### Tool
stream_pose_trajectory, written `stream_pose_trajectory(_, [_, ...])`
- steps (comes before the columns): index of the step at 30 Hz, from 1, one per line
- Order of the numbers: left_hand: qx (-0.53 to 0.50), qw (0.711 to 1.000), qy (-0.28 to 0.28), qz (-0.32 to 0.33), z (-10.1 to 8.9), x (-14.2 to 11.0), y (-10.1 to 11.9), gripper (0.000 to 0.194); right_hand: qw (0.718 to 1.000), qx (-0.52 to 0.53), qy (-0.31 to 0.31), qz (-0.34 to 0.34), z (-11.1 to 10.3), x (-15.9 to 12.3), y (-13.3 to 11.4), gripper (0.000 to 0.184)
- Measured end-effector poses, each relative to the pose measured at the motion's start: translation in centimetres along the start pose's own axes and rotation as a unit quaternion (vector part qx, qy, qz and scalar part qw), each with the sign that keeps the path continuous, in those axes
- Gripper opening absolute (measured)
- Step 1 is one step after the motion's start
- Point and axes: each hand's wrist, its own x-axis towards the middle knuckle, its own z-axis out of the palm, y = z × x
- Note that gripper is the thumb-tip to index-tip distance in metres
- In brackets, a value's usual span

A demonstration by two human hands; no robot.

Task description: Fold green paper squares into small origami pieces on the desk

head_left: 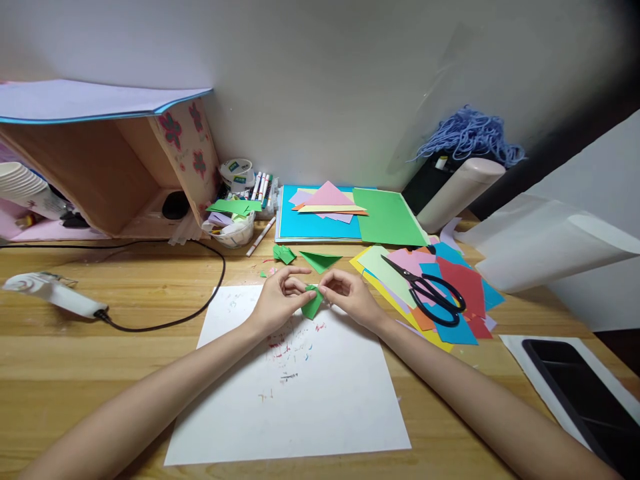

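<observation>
A small folded piece of green paper is held just above the marked white sheet. My left hand pinches its left side between thumb and fingers. On the other side, my right hand has thumb and forefinger closed at the paper's upper right edge. Just beyond my fingers lie a green paper triangle and a crumpled-looking bundle of folded green paper. Red, blue and dark marks dot the white sheet beneath my hands.
Black-handled scissors rest on coloured paper scraps at right. A phone lies front right. At left are a glue gun with a cord and a cardboard box. Behind stand a basket and green sheets.
</observation>
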Motion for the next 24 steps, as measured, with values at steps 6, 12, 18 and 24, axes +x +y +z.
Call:
stream_pose_trajectory(6, [0.009, 1.0, -0.015, 0.008, 0.02, 0.0, -0.02, 0.048, 1.0, -0.001, 0.005, 0.003, 0.16, -0.03, 0.25, 0.018])
stream_pose_trajectory(12, [0.002, 1.0, -0.012, 0.01, 0.02, 0.01, 0.15, 0.047, 1.0, -0.004, 0.022, 0.011, 0.24, 0.03, 0.37, 0.019])
stream_pose_trajectory(18, [-0.004, 1.0, 0.017, 0.0, -0.3, 0.14, 0.45, 0.049, 0.998, 0.0, 0.066, 0.015, 0.16, 0.2, 0.53, 0.018])
stream_pose_trajectory(24, [0.004, 1.0, -0.01, 0.011, -0.23, 0.07, 0.16, 0.048, 0.999, 0.02, 0.039, 0.007, 0.16, 0.07, 0.24, 0.018])
